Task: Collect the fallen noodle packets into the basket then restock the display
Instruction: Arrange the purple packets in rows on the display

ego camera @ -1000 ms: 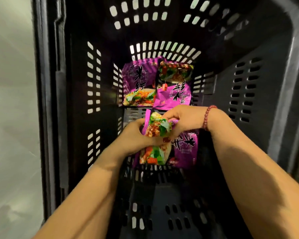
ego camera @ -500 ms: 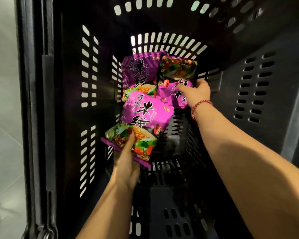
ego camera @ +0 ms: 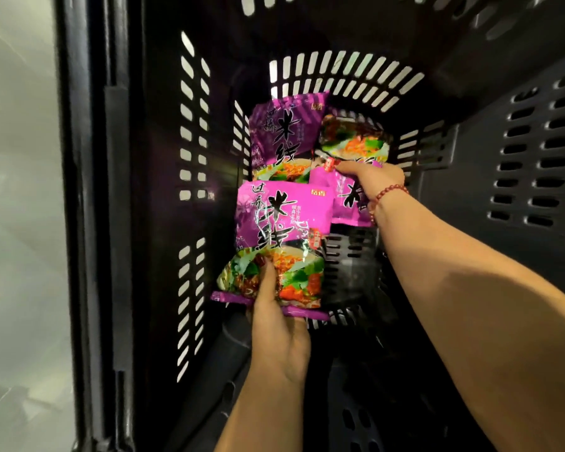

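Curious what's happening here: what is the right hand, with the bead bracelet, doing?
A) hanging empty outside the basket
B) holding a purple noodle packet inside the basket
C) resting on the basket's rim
B: the right hand curls its fingers over the far-right noodle packet, deep inside the black basket, while the left hand holds the nearer packet.

Near packet: white "过桥" stands at the upper left and large black "米线" runs down the purple panel. The gold corner mark and the red side tag are too small to read.

Far-left packet: the same "过桥" and "米线" lettering.

Right packet: inverted black characters, partly covered by the right hand; they cannot be read.
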`<action>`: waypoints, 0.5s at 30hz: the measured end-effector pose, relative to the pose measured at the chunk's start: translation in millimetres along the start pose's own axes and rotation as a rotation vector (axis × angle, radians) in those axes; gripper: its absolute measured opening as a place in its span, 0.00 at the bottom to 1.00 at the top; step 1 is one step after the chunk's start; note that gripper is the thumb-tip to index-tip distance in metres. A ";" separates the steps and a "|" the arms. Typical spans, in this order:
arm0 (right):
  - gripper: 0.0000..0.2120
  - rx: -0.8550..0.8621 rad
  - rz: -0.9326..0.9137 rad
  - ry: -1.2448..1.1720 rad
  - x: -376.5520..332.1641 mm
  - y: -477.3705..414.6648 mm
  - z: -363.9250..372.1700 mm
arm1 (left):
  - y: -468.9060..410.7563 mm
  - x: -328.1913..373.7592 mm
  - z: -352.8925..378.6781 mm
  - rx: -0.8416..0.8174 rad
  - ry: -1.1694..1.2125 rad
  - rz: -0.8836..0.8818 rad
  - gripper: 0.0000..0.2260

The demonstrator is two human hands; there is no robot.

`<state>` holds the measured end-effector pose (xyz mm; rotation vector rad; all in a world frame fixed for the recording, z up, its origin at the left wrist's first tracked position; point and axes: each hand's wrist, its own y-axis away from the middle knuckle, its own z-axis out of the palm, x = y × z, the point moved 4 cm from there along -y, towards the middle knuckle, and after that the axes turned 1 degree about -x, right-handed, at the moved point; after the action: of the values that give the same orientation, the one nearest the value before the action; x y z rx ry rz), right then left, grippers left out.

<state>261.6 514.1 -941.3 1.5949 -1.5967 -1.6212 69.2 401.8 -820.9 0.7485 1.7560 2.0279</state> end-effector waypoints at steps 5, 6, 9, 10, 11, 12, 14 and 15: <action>0.33 -0.077 -0.067 -0.095 -2.5 73.8 -17.4 | 46.3 -2.2 -7.6 0.006 0.046 -0.002 0.28; 0.36 -0.093 -0.081 -0.116 -5.0 93.2 -22.7 | 59.9 -1.7 -7.7 -0.011 0.029 -0.004 0.28; 0.36 -0.117 -0.148 -0.184 -14.6 154.6 -41.1 | 110.4 6.1 -6.8 -0.074 -0.018 0.036 0.27; 0.36 -0.122 -0.178 -0.227 -17.9 173.6 -48.6 | 128.5 10.4 -6.6 -0.093 -0.034 0.036 0.27; 0.36 -0.135 -0.207 -0.264 -22.7 196.0 -54.8 | 147.1 16.5 -7.8 -0.111 -0.050 0.041 0.27; 0.37 -0.138 -0.222 -0.291 -28.4 220.0 -61.9 | 168.4 24.1 -8.6 -0.132 -0.065 0.042 0.28; 0.40 -0.111 -0.216 -0.338 -40.9 266.8 -75.8 | 211.5 40.2 -12.3 -0.176 -0.086 0.020 0.30; 0.43 -0.090 -0.204 -0.368 -48.2 291.3 -82.0 | 233.5 50.9 -14.1 -0.196 -0.105 0.021 0.29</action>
<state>220.2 432.1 -649.0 1.5200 -1.5389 -2.1661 37.5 381.3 -584.5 0.7972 1.4728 2.0965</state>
